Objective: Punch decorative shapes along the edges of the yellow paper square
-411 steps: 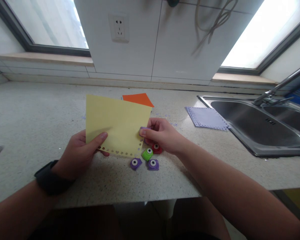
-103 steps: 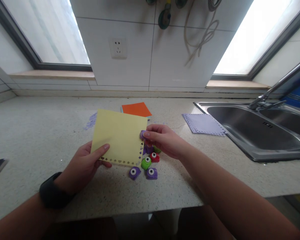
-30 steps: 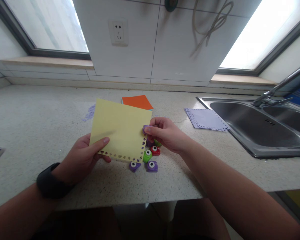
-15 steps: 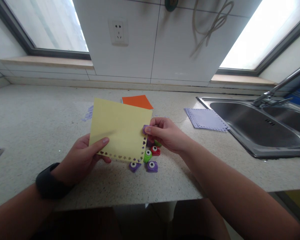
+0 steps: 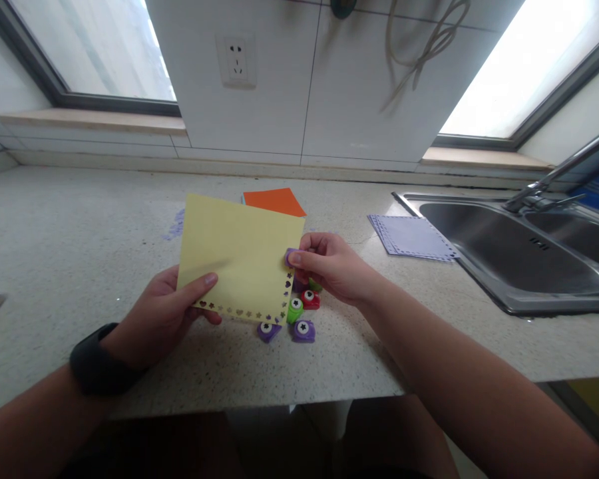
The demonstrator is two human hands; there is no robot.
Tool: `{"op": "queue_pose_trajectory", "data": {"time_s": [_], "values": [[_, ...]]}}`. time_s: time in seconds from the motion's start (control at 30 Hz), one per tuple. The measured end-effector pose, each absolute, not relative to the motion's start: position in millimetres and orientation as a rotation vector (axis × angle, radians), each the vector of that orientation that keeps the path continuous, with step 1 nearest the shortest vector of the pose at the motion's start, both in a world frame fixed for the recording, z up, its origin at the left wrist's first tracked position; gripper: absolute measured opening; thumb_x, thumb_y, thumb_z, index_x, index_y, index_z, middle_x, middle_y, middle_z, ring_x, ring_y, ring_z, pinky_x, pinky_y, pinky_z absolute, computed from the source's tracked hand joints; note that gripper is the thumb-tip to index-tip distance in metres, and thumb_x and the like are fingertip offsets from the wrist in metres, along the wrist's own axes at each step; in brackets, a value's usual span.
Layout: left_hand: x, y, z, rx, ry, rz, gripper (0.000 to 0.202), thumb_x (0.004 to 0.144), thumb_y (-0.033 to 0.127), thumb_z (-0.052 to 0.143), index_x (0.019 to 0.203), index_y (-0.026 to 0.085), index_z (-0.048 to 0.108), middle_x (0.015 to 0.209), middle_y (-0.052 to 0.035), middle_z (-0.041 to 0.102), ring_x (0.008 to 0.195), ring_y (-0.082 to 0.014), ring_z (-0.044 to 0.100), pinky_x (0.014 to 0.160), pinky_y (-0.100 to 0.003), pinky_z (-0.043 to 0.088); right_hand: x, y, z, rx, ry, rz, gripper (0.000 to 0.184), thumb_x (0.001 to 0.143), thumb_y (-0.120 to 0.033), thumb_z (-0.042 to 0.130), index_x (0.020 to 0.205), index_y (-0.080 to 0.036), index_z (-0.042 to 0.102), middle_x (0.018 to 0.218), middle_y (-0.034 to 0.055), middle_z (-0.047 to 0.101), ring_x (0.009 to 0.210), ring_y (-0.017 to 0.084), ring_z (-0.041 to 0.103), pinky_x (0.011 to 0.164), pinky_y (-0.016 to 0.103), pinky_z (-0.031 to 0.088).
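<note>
Above the speckled worktop (image 5: pixel 199 382), a yellow sheet of paper (image 5: pixel 239 256) is held at a tilt between two hands. The left hand (image 5: pixel 162 303) has its grip closed over the sheet's lower left corner, thumb flat on the upper face and fingers underneath; a black wristband (image 5: pixel 100 362) circles that wrist. The right hand (image 5: pixel 329 266) pinches a purple craft punch (image 5: pixel 290 257) at the sheet's right edge, its thumb on top of the punch. Small cut-outs (image 5: pixel 239 313), hearts and stars among them, run along the sheet's lower edge and up its right edge to just below that punch.

Near the sheet's lower right corner, more punches lie on the worktop: a green punch (image 5: pixel 295 311), a red punch (image 5: pixel 310 299) just beside it, and two other purple punches (image 5: pixel 304 331), one partly covered by the sheet. Those behind the right hand are mostly hidden. Orange paper (image 5: pixel 277 201) lies beyond the yellow sheet, and purple scraps (image 5: pixel 174 226) are scattered left of it. Well to the right, lilac sheets with punched borders (image 5: pixel 414 236) lie in a stack against the metal sink (image 5: pixel 509 259), one corner at its rim.
</note>
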State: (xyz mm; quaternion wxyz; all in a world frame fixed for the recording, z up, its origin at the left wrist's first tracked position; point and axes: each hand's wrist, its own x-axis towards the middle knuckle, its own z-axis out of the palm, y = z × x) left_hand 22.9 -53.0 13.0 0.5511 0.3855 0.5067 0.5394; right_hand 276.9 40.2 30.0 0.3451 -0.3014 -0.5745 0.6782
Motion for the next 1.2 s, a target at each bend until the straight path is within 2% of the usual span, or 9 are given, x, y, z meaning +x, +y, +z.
{"op": "queue_pose_trajectory", "data": {"time_s": [0.27,1.2], "values": [[23.2,-51.9,14.2,0.911,1.173,1.282,0.020,0.075,0.024,0.085,0.093,0.019,0.078,0.101,-0.0094,0.078,0.064,-0.0190,0.070,0.042,-0.025,0.059,274.8,40.1,28.7,-0.787,-1.473,1.744,0.034,0.075,-0.039,0.086,0.073,-0.018,0.059,0.062,-0.0017,0.064,0.051,0.009,0.054,0.047,0.022,0.038],[25.0,-51.8,14.0,0.915,1.199,1.277,0.017,0.077,0.024,0.082,0.094,0.019,0.077,0.100,-0.0080,0.077,0.065,-0.0172,0.069,0.042,-0.024,0.059,273.6,38.8,28.6,-0.751,-1.432,1.765,0.034,0.074,-0.036,0.086,0.072,-0.018,0.058,0.060,-0.0033,0.061,0.049,0.008,0.052,0.047,0.022,0.036]]}}
